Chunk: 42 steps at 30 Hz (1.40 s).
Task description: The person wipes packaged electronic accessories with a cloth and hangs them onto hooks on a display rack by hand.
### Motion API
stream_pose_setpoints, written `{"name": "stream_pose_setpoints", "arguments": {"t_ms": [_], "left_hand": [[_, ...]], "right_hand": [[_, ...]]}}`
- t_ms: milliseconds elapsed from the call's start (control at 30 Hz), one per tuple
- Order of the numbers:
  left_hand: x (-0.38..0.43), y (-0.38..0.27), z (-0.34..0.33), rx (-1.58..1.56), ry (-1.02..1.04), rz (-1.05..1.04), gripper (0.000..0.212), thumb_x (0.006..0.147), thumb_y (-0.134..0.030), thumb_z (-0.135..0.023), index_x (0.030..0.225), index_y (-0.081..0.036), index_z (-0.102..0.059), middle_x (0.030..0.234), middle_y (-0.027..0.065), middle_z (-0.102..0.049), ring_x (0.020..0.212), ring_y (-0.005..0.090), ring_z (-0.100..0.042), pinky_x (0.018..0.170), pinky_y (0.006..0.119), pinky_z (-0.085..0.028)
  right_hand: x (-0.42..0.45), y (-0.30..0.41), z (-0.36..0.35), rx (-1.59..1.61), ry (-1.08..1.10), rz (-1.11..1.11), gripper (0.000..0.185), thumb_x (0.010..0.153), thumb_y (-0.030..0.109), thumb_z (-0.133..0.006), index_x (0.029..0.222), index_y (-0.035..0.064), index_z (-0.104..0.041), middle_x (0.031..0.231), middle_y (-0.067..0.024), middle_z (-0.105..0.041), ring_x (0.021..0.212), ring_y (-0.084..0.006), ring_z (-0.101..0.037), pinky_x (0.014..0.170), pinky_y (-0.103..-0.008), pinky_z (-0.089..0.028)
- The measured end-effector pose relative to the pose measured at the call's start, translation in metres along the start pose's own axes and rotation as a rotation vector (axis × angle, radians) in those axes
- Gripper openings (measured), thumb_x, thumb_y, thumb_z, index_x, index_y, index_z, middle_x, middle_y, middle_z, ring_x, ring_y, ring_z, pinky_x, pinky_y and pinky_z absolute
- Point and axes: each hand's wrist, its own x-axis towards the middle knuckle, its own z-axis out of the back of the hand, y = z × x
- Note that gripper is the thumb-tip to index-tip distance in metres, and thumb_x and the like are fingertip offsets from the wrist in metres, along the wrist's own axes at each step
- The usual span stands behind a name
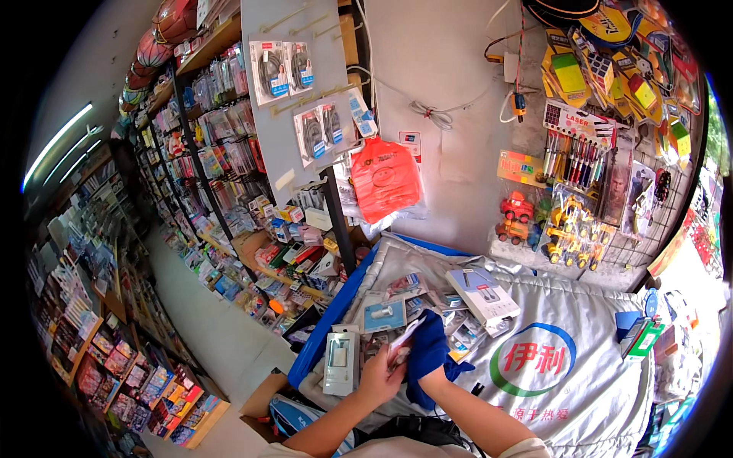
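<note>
My left hand (pixel 380 375) grips a small flat packet (pixel 408 332) with a pale edge, tilted upward. Against its right side my right hand (pixel 433 379) presses a dark blue cloth (pixel 428 338), which covers most of that hand's fingers. Under and around both hands, packaged accessories lie on a silver quilted cover (pixel 607 343). Among them are a blue-and-white box (pixel 383 316) picturing a small white device, a white box (pixel 342 360) picturing a charger, and a larger white box (pixel 482 295) picturing earphones.
Beyond the cover, a red plastic bag (pixel 386 180) hangs beside a panel of packaged cables (pixel 280 71). Toys hang on a wire rack (pixel 641 252) at right. Stocked shelves (pixel 223 149) line the aisle at left. An open cardboard box (pixel 260 395) stands by the cover's near left corner.
</note>
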Motion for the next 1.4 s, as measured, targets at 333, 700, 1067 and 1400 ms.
{"name": "stream_pose_setpoints", "arguments": {"t_ms": [333,700,1067,1400], "left_hand": [[0.020,-0.041,0.036,-0.887,-0.019,0.360,0.048,0.072,0.008,-0.054,0.115,-0.003,-0.036,0.106,0.0071,-0.051,0.095,0.0137,-0.051,0.081,0.028,-0.043],[0.012,-0.043,0.037,-0.880,-0.024,0.397,0.055,0.072,0.009,-0.055,0.120,-0.005,-0.033,0.108,0.0064,-0.049,0.096,0.0157,-0.051,0.082,0.030,-0.044],[0.012,-0.052,0.041,-1.037,0.053,0.424,0.053,0.072,0.008,-0.054,0.119,-0.006,-0.033,0.107,0.0078,-0.049,0.095,0.0168,-0.052,0.081,0.030,-0.044],[0.032,-0.058,0.059,-1.044,-0.202,0.317,0.051,0.069,0.006,-0.055,0.115,-0.006,-0.037,0.105,0.0109,-0.051,0.096,0.0205,-0.052,0.081,0.032,-0.043]], "right_hand": [[0.010,-0.025,0.028,-0.038,0.480,0.396,0.042,0.068,0.016,-0.048,0.106,-0.0011,-0.047,0.103,-0.0191,-0.050,0.096,-0.0328,-0.048,0.085,-0.0352,-0.038],[0.009,-0.025,0.017,-0.116,0.388,0.318,0.037,0.070,0.006,-0.048,0.106,-0.0027,-0.048,0.107,-0.0199,-0.049,0.101,-0.0349,-0.046,0.089,-0.0374,-0.036],[0.022,-0.008,0.028,-0.266,0.357,0.432,0.027,0.062,0.009,-0.052,0.086,-0.0004,-0.053,0.081,-0.0156,-0.052,0.079,-0.0326,-0.049,0.070,-0.0364,-0.042],[0.000,-0.027,0.010,0.093,0.461,0.480,0.037,0.056,0.009,-0.057,0.090,-0.0036,-0.052,0.084,-0.0175,-0.050,0.079,-0.0331,-0.049,0.072,-0.0365,-0.041]]}}
